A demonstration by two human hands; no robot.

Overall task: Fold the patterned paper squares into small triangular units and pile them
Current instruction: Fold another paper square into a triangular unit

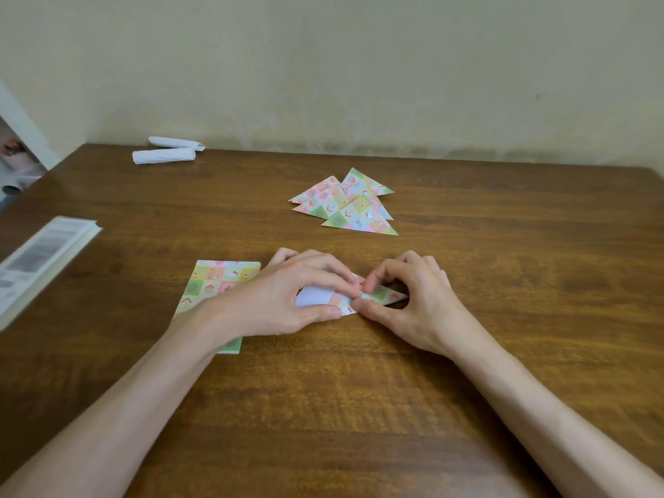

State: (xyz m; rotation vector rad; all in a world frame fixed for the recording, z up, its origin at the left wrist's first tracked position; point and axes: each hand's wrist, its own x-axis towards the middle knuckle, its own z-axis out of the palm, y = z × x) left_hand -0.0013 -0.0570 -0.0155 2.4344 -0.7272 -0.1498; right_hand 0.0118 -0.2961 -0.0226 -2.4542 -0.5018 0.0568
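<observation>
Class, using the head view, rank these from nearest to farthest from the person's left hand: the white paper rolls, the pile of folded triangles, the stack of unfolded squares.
1. Stack of unfolded squares: partly under the wrist of the left hand.
2. Pile of folded triangles: beyond the hand, towards the right.
3. White paper rolls: far-left edge of the table.

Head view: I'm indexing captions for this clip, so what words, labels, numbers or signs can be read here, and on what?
No text here can be read.
Printed booklet, at the left table edge: grey blocks of print, too blurred to read.
Stack of patterned squares, pile of folded triangles, half-folded paper: small cartoon pictures only, no legible words.
White paper rolls: no print visible.
</observation>
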